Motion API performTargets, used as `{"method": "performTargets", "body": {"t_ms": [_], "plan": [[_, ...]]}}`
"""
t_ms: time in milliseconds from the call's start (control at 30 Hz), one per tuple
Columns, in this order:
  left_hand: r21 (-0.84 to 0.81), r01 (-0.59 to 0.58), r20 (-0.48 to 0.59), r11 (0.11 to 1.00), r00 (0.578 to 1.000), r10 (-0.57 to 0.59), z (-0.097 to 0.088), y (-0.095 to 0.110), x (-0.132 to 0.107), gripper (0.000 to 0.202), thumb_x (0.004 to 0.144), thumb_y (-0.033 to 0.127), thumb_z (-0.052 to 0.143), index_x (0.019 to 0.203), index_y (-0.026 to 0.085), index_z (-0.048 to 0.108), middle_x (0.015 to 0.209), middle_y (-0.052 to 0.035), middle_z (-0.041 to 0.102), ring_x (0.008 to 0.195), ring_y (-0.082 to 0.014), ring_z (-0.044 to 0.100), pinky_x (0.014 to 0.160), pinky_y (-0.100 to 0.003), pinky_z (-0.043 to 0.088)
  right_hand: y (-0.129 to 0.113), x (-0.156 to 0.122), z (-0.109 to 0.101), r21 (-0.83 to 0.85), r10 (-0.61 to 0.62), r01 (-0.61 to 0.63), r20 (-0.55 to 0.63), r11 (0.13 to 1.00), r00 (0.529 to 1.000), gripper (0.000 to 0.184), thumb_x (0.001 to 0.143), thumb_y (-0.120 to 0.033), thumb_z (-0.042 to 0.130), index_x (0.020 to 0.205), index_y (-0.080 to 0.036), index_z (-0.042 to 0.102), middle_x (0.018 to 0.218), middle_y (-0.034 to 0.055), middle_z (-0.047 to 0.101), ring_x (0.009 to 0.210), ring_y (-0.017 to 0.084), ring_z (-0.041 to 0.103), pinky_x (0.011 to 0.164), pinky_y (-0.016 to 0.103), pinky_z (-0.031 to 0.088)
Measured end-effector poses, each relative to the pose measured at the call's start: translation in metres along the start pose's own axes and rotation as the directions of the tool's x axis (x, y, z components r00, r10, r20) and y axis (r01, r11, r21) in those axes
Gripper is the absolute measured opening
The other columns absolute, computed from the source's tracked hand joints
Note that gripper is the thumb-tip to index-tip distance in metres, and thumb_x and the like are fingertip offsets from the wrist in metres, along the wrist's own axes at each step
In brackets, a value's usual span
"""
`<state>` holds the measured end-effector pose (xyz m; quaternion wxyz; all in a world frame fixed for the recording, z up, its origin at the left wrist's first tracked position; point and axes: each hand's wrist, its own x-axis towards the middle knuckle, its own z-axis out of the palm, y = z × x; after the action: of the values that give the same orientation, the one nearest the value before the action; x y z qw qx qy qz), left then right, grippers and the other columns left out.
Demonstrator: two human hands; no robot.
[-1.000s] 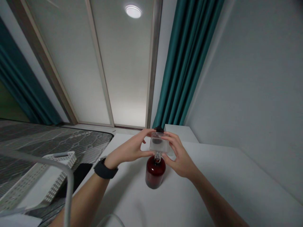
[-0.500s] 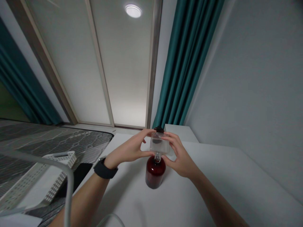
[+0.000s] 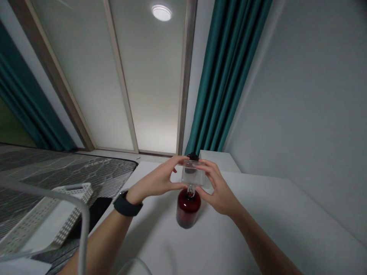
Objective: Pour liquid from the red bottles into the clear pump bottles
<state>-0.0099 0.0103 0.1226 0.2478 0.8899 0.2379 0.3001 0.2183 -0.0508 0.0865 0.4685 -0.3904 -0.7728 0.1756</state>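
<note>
A clear, squarish bottle (image 3: 192, 176) is held between my two hands above the table, its narrow neck pointing down. My left hand (image 3: 164, 177), with a dark watch (image 3: 126, 204) on the wrist, grips its left side between thumb and fingertips. On the right side, my right hand (image 3: 213, 187) holds it the same way. Directly below and nearer me, a dark red bottle (image 3: 188, 210) stands upright on the white table (image 3: 229, 236). The clear neck overlaps the red bottle's top; I cannot tell whether they touch. Behind the clear bottle shows a black object (image 3: 193, 156), partly hidden.
A white perforated basket (image 3: 48, 217) lies at the left on a grey patterned carpet (image 3: 111, 179), a black item (image 3: 97, 214) beside it. A pale curved tube (image 3: 83, 236) crosses the lower left. Beyond the table are a white box-like surface (image 3: 220, 160) and teal curtains (image 3: 226, 76).
</note>
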Motion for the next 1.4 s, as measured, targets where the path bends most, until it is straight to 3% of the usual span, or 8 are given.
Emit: {"method": "performTargets", "body": {"t_ms": [900, 1400], "plan": [[0.037, -0.039, -0.04, 0.999, 0.998, 0.041, -0.0024, 0.0089, 0.0009, 0.066, 0.085, 0.028, 0.076, 0.141, 0.028, 0.04, 0.145, -0.0093, 0.049, 0.125, -0.025, 0.054, 0.094, -0.04, 0.054, -0.0034, 0.0019, 0.0005, -0.002, -0.01, 0.01, -0.018, 1.0, 1.0, 0.056, 0.085, -0.012, 0.06, 0.134, -0.034, 0.046, 0.148, 0.0075, 0.037, 0.146, 0.027, 0.033, 0.12, 0.051, 0.031], [0.045, -0.051, -0.046, 0.998, 0.998, 0.053, -0.0029, 0.0077, 0.0013, 0.068, 0.084, 0.033, 0.077, 0.141, 0.03, 0.039, 0.144, -0.0102, 0.05, 0.124, -0.0269, 0.054, 0.094, -0.043, 0.054, -0.0049, 0.0016, 0.0002, -0.01, -0.013, 0.013, -0.025, 1.0, 1.0, 0.058, 0.085, -0.01, 0.059, 0.134, -0.035, 0.046, 0.15, 0.0075, 0.035, 0.147, 0.027, 0.032, 0.12, 0.053, 0.031]]}}
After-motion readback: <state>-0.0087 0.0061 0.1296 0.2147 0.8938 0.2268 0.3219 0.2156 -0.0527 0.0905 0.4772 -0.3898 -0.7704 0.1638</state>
